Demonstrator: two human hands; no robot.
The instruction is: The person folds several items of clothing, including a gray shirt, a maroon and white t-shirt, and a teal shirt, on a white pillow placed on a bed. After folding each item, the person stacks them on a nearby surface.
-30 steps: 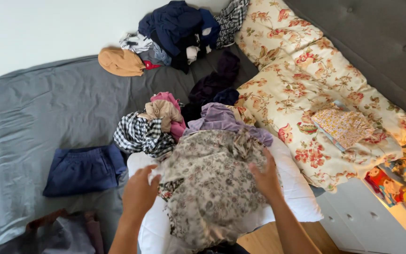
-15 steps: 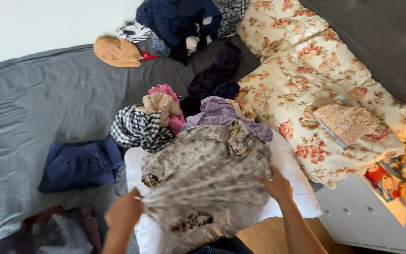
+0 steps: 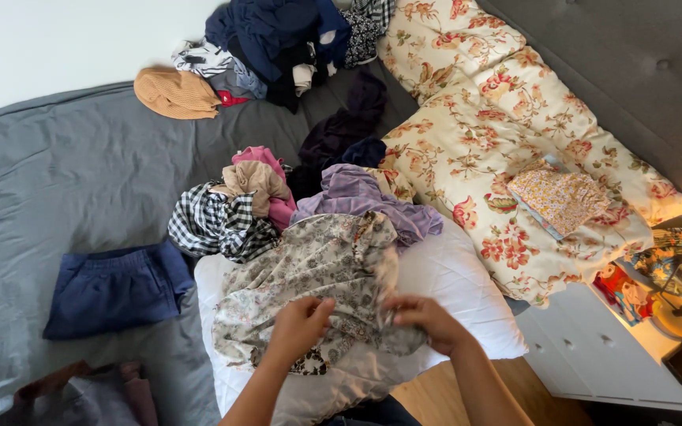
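Note:
A grey-and-cream floral-print garment (image 3: 309, 276) lies spread on a white pillow (image 3: 451, 292) at the near edge of the bed. My left hand (image 3: 297, 327) pinches its near edge at the middle. My right hand (image 3: 424, 319) grips the bunched fabric at its right side. Both hands are close together over the garment. Just beyond it lie a lilac garment (image 3: 369, 197), a black-and-white checked cloth (image 3: 215, 225), and a beige and pink bundle (image 3: 262, 185).
A folded navy garment (image 3: 112, 288) lies on the grey sheet (image 3: 49, 181) at the left. A heap of dark clothes (image 3: 286, 35) and a tan knit (image 3: 175, 91) sit at the far side. A floral duvet (image 3: 499, 134) with a small folded floral piece (image 3: 558, 197) covers the right. A white drawer unit (image 3: 593, 347) stands at lower right.
The garment was lifted off the pillow half a second ago and now lies flatter. My hands have come together toward its near middle. The camera has moved closer.

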